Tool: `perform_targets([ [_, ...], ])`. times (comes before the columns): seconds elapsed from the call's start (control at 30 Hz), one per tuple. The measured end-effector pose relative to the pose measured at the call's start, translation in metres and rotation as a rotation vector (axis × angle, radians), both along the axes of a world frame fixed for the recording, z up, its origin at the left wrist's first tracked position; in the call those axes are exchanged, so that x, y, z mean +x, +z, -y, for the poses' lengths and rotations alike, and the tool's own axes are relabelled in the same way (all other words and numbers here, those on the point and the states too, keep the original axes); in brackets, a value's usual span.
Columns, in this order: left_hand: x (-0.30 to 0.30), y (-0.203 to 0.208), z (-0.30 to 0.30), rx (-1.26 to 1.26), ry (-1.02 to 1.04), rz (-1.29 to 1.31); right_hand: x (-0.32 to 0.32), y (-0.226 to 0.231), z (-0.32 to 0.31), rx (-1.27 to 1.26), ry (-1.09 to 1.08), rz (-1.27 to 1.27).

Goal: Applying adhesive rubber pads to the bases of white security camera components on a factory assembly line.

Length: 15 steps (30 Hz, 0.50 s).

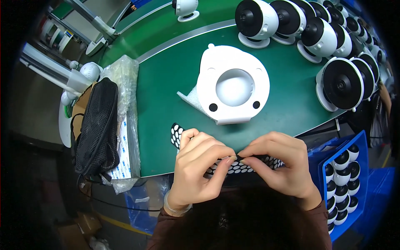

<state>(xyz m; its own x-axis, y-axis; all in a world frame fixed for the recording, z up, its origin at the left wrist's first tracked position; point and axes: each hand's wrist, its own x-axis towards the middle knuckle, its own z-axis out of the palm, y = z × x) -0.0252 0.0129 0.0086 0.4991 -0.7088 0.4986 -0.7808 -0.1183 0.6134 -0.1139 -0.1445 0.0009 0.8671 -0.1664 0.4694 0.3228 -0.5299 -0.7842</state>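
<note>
At the near table edge, my left hand (199, 166) and my right hand (284, 162) meet, each with thumb and forefinger pinched. A small black piece (237, 157) shows between the fingertips; its exact kind is too small to make out. Behind and below the fingers is a black sheet with rows of white dots (238, 168), partly covered by both hands. Beyond them a white housing (233, 54) with a large round opening lies on the green table. Two round black pads sit on it, one at the lower left (213, 107) and one at the lower right (256, 105).
Several white-and-black cameras on round bases (256, 25) stand at the far right. A blue bin (362, 166) of black-and-white balls is at the near right. On the left lie a black mesh pouch (98, 125) and clear plastic wrap (127, 83). Another camera (185, 7) stands at the back.
</note>
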Motion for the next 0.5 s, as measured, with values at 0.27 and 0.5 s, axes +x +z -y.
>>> perform_targets([
  [0.27,-0.0031,0.0046,0.0059,0.016,0.031,0.043,-0.0051,0.0065,-0.0035,-0.105,-0.102,0.003],
  [0.5,-0.0001,0.0039,0.006,0.022,0.067,0.065,-0.0007,0.0097,-0.0034,-0.191,-0.091,-0.004],
])
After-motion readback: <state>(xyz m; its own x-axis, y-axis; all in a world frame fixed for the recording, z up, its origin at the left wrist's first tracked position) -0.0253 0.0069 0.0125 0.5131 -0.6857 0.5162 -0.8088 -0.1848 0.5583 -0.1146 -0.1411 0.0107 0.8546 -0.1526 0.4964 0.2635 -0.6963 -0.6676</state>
